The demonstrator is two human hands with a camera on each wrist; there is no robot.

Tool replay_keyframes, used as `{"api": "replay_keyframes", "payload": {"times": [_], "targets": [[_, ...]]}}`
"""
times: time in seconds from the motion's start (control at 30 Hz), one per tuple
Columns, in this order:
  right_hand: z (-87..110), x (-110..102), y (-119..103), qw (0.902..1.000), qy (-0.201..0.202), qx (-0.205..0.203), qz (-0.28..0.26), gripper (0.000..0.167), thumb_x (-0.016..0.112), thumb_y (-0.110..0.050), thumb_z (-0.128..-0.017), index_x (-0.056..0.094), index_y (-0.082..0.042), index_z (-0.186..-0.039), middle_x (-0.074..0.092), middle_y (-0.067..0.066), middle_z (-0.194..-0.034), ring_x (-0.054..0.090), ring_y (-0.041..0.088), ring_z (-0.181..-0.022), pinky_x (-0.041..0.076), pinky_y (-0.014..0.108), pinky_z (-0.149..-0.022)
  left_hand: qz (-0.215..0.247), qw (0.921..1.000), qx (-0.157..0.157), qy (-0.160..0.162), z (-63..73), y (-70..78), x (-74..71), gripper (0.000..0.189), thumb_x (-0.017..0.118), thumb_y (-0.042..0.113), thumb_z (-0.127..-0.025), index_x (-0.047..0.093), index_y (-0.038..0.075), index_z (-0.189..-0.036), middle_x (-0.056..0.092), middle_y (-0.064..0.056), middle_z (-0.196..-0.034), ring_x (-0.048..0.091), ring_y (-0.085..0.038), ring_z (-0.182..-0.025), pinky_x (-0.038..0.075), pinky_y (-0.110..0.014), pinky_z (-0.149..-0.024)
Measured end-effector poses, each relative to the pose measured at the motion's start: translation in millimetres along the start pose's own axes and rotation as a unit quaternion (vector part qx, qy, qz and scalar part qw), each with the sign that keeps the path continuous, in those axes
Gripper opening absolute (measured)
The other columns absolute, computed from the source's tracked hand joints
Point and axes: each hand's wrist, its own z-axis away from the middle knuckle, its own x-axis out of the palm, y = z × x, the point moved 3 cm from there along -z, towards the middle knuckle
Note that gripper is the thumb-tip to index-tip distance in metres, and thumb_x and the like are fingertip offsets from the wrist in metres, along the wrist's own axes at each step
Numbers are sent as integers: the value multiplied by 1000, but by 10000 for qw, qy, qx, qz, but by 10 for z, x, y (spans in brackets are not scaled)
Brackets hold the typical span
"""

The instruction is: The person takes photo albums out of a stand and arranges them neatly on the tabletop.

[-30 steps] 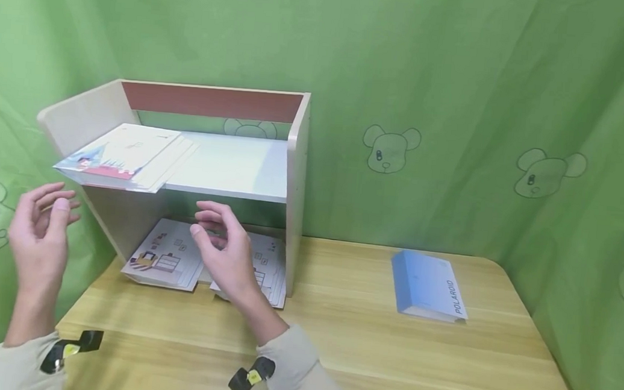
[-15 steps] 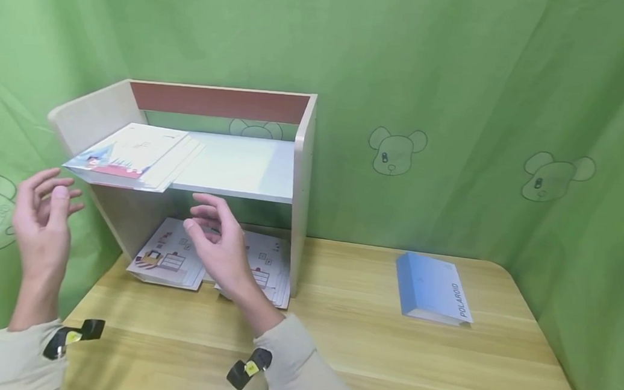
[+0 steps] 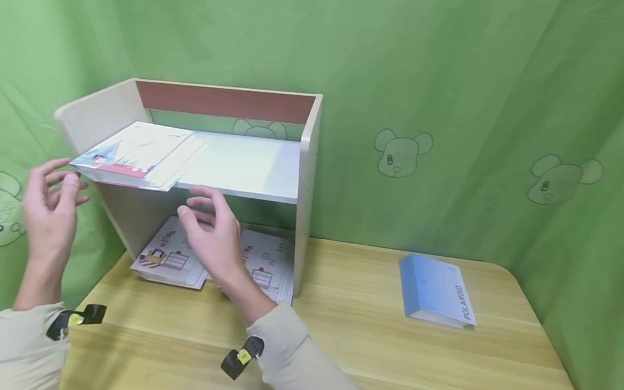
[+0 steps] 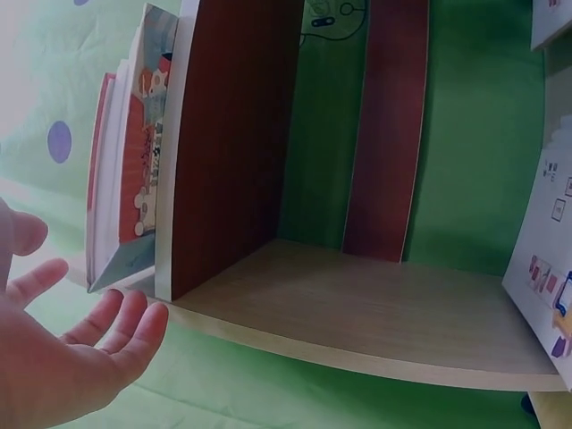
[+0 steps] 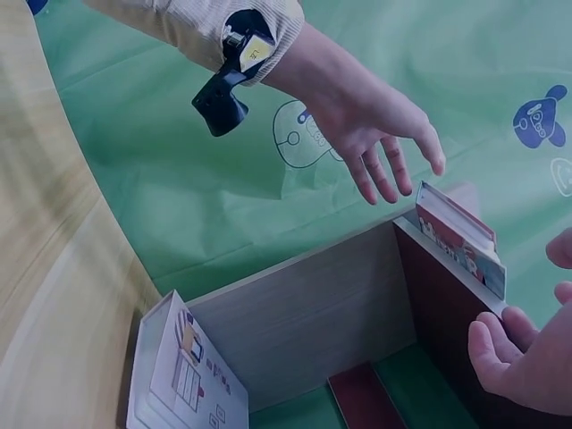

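Note:
A stack of books (image 3: 147, 146) lies flat on the upper shelf (image 3: 249, 160), its front edge jutting out over the shelf's lip. My left hand (image 3: 49, 216) hovers just off the stack's left front corner, fingers loosely bent with nothing in them. Below and to the right of the stack, my right hand (image 3: 214, 233) hangs in the air before the lower compartment, relaxed and holding nothing. The right wrist view shows a gap between the left hand (image 5: 375, 125) and the books (image 5: 456, 234). My right hand and forearm partly hide the lower right books.
Two piles of books, one at left (image 3: 174, 258) and one at right (image 3: 269, 267), lie in the shelf unit's bottom compartment. A blue and white Polaroid book (image 3: 438, 291) lies on the wooden table (image 3: 366, 356) at right. Green curtain (image 3: 462, 66) hangs all around.
Both hands have risen slightly. The left has come nearer the upper stack, and the right has shifted a little left. The whole scene has drifted slightly right in view; the books stay put.

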Motion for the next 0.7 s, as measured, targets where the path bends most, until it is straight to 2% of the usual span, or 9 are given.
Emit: {"api": "replay_keyframes", "payload": {"times": [0.1,0.33,0.4,0.57,0.7], "targets": [[-38,38,-11,9999,123,-1,-12,34,68,-20,-99,61,-18,-132,67,-5,-116,67,7,-107,57,22,-92,45,9999,-80,-51,-30,-19,6,36,58,11,-104,56,11,-140,58,-7,-119,65,-13,-95,57,-13,-79],[-79,155,-30,9998,196,71,-3,33,68,-21,-99,62,-18,-132,69,0,-115,67,6,-103,58,21,-86,684,9971,-289,-146,-101,-64,27,36,59,10,-104,56,9,-139,60,-9,-119,68,-16,-93,60,-18,-80],[-94,181,-26,9996,239,103,49,33,68,-22,-99,62,-20,-131,69,1,-116,67,5,-102,58,21,-84,715,9967,-327,-179,-126,-69,40,36,60,11,-103,56,9,-139,59,-9,-119,68,-16,-93,60,-19,-79],[-162,238,-19,9988,424,207,165,31,70,-26,-98,64,-24,-128,70,-5,-112,68,6,-98,59,21,-80,867,9951,-441,-172,-195,-67,72,33,60,10,-103,57,8,-136,58,-10,-118,69,-17,-89,62,-23,-78],[-210,274,-22,9971,640,412,-80,28,72,-23,-96,67,-21,-123,69,-9,-103,70,6,-88,61,23,-73,919,9937,-632,-129,-218,-74,103,31,58,11,-104,58,8,-134,56,-9,-120,69,-17,-88,62,-25,-76]]}}
